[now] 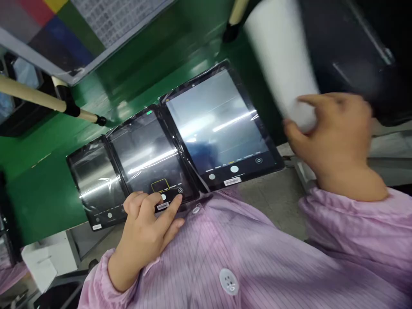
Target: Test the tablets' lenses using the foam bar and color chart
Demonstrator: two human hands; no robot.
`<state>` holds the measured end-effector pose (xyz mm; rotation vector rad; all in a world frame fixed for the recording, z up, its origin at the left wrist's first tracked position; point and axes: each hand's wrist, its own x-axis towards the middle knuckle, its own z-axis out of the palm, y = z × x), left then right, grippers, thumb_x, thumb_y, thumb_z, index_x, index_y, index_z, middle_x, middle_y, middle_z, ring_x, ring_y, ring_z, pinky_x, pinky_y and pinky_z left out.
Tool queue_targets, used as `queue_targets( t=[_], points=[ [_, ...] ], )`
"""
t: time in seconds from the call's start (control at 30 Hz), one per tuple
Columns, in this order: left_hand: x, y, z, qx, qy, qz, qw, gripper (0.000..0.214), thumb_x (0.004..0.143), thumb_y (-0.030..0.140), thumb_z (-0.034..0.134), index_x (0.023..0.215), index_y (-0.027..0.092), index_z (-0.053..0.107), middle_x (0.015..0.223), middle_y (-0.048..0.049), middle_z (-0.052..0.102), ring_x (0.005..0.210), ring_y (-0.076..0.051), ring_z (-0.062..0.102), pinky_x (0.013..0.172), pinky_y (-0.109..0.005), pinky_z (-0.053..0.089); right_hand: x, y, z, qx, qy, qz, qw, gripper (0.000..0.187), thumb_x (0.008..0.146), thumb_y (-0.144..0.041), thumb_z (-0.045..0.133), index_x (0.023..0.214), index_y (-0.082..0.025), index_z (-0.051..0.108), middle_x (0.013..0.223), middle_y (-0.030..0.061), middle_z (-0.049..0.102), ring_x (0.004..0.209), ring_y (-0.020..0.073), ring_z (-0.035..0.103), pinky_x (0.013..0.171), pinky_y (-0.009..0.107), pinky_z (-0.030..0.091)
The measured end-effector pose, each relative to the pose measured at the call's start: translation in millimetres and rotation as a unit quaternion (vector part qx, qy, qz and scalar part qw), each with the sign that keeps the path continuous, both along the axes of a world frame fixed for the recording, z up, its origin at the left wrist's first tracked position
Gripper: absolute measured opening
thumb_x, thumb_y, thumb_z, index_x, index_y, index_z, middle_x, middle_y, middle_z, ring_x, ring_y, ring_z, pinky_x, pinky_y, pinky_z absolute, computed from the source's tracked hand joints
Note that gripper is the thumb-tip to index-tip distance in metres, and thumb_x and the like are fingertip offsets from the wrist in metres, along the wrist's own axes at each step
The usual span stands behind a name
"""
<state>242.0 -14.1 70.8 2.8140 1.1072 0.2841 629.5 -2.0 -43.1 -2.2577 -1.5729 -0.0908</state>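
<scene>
Three tablets lie side by side on a green table (pixel 41 189), each in clear plastic film with a camera screen lit. My left hand (pixel 148 223) rests on the near edge of the middle tablet (pixel 148 159), one finger stretched to a round button on its screen and the others curled. The left tablet (pixel 93 176) is dark and glossy. The right tablet (pixel 219 124) shows a bright image. My right hand (pixel 334 137) is raised to the right of that tablet, fingers closed round the lower end of a white sheet (pixel 283 56), which is blurred by motion.
A colour test chart (pixel 71 30) hangs tilted over the far left of the table. A cream pole with black joints (pixel 48 103) runs beneath it. A dark box or machine (pixel 354 47) stands at the upper right. White blocks (pixel 45 262) sit below the table's near left edge.
</scene>
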Motion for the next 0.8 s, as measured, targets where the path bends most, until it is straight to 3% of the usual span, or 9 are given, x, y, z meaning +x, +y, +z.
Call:
queue_targets(
  t=[0.1, 0.2, 0.27, 0.33, 0.4, 0.47, 0.57, 0.7, 0.8],
  points=[
    [2, -3, -6.9, 0.023, -0.008, 0.012, 1.0, 0.03, 0.097, 0.035, 0.055, 0.117, 0.023, 0.075, 0.101, -0.0107, 0.051, 0.098, -0.026, 0.043, 0.094, -0.046, 0.037, -14, 17, 2.4, -0.068, 0.037, 0.002, 0.997, 0.047, 0.09, -0.04, 0.063, 0.131, -0.018, 0.066, 0.134, 0.0207, 0.056, 0.125, 0.0389, 0.054, 0.102, 0.059, 0.044],
    [3, -4, -12.7, 0.043, 0.009, 0.01, 0.999, 0.031, 0.097, 0.037, 0.057, 0.121, 0.025, 0.073, 0.107, -0.0112, 0.051, 0.101, -0.026, 0.043, 0.096, -0.045, 0.035, -28, 18, 12.8, 0.041, 0.15, -0.019, 0.988, 0.055, 0.087, -0.037, 0.065, 0.138, -0.017, 0.062, 0.14, 0.0201, 0.051, 0.128, 0.0335, 0.053, 0.108, 0.054, 0.042],
    [-3, -6, -12.9, 0.05, 0.009, 0.01, 0.999, 0.032, 0.096, 0.038, 0.058, 0.122, 0.025, 0.072, 0.109, -0.0118, 0.051, 0.103, -0.027, 0.043, 0.096, -0.046, 0.035, -35, 13, 20.8, 0.066, 0.333, 0.002, 0.941, 0.056, 0.088, -0.038, 0.063, 0.141, -0.021, 0.057, 0.137, 0.0159, 0.056, 0.122, 0.0277, 0.059, 0.108, 0.049, 0.045],
    [-18, -9, -10.8, 0.048, -0.005, 0.001, 0.999, 0.032, 0.097, 0.035, 0.057, 0.123, 0.024, 0.072, 0.107, -0.0116, 0.049, 0.1, -0.026, 0.044, 0.095, -0.047, 0.034, -43, 5, 29.5, 0.02, 0.504, 0.037, 0.863, 0.064, 0.085, -0.04, 0.067, 0.145, -0.027, 0.051, 0.139, 0.0102, 0.058, 0.125, 0.0259, 0.059, 0.111, 0.048, 0.044],
    [-40, -13, -9.3, 0.052, -0.012, -0.007, 0.999, 0.035, 0.096, 0.032, 0.057, 0.128, 0.024, 0.069, 0.103, -0.0105, 0.048, 0.096, -0.025, 0.046, 0.094, -0.047, 0.034, -50, -1, 38.2, -0.035, 0.592, 0.05, 0.803, 0.076, 0.076, -0.037, 0.076, 0.146, -0.03, 0.048, 0.145, 0.0061, 0.054, 0.137, 0.0258, 0.05, 0.118, 0.047, 0.038],
    [-65, -18, -10.7, 0.066, -0.009, -0.01, 0.998, 0.043, 0.094, 0.03, 0.06, 0.136, 0.026, 0.063, 0.099, -0.0086, 0.047, 0.091, -0.023, 0.047, 0.09, -0.045, 0.034, -56, -4, 44.8, -0.053, 0.619, 0.049, 0.782, 0.08, 0.071, -0.032, 0.079, 0.145, -0.029, 0.049, 0.152, 0.0036, 0.048, 0.145, 0.0244, 0.041, 0.123, 0.044, 0.033],
    [-94, -29, -15.0, 0.073, -0.012, 0.024, 0.997, 0.049, 0.092, 0.028, 0.062, 0.142, 0.03, 0.058, 0.097, -0.0062, 0.047, 0.088, -0.021, 0.047, 0.084, -0.041, 0.034, -59, -8, 46.4, -0.046, 0.614, 0.055, 0.786, 0.084, 0.067, -0.026, 0.08, 0.145, -0.027, 0.05, 0.157, 0.0041, 0.041, 0.147, 0.0251, 0.039, 0.125, 0.044, 0.03],
    [-110, -49, -17.7, 0.076, -0.007, 0.126, 0.989, 0.03, 0.094, 0.026, 0.059, 0.12, 0.024, 0.074, 0.1, -0.0078, 0.046, 0.092, -0.023, 0.046, 0.089, -0.043, 0.031, -50, -14, 32.0, -0.056, 0.578, 0.041, 0.813, 0.088, 0.064, -0.024, 0.081, 0.146, -0.036, 0.051, 0.158, 0.0036, 0.039, 0.147, 0.0283, 0.038, 0.123, 0.051, 0.029],
    [-116, -56, -21.9, 0.08, -0.011, 0.189, 0.979, 0.028, 0.097, 0.028, 0.055, 0.112, 0.022, 0.077, 0.102, -0.0092, 0.044, 0.096, -0.024, 0.046, 0.091, -0.045, 0.031, -44, -16, 18.9, -0.039, 0.514, 0.063, 0.854, 0.073, 0.077, -0.039, 0.073, 0.146, -0.045, 0.049, 0.156, 0.006, 0.043, 0.138, 0.0302, 0.05, 0.105, 0.053, 0.048]
  ],
)
